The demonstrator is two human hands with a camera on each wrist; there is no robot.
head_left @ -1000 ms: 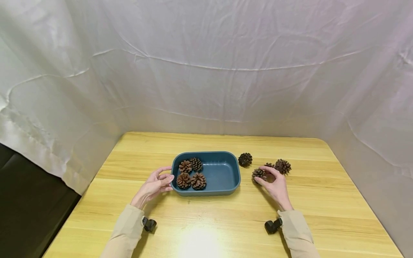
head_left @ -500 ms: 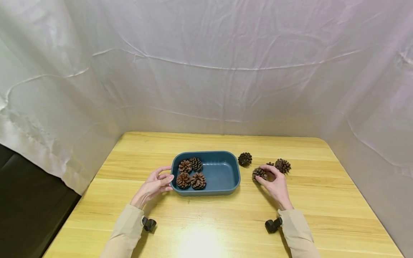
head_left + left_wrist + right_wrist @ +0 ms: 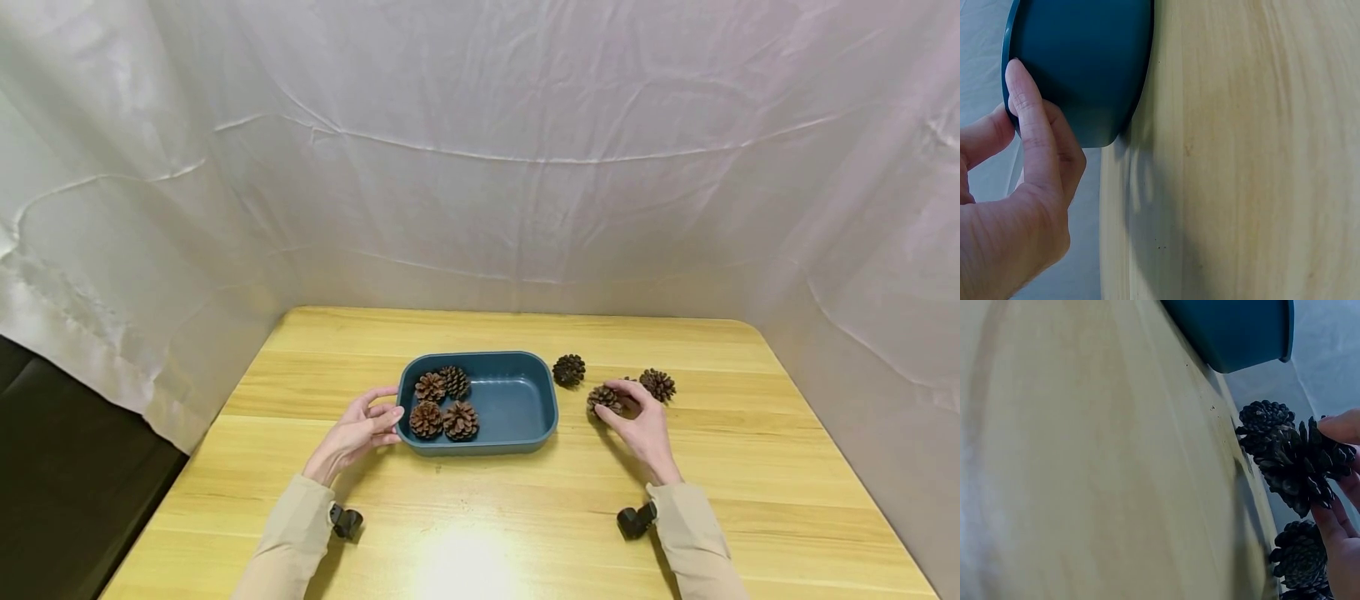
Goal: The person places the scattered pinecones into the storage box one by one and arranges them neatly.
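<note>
A dark blue tray [image 3: 538,417] sits mid-table and holds several pine cones [image 3: 442,402]. My left hand [image 3: 378,412] rests against its left wall, fingers fairly straight; in the left wrist view the fingertips [image 3: 1019,75] touch the tray [image 3: 1085,56] near its rim. To the right of the tray my right hand [image 3: 621,406] pinches one pine cone [image 3: 602,398] between thumb and fingers. The right wrist view shows this held cone [image 3: 1300,462] close up with a fingertip [image 3: 1341,428] on it.
Loose cones lie on the wooden table [image 3: 487,517]: one [image 3: 569,369] by the tray's far right corner, one [image 3: 657,384] beyond my right hand, a small one partly hidden behind it. White cloth walls enclose the table. A dark drop lies past the left edge.
My right hand and its pinched cone have shifted very slightly away from me. The left hand and the tray have stayed put.
</note>
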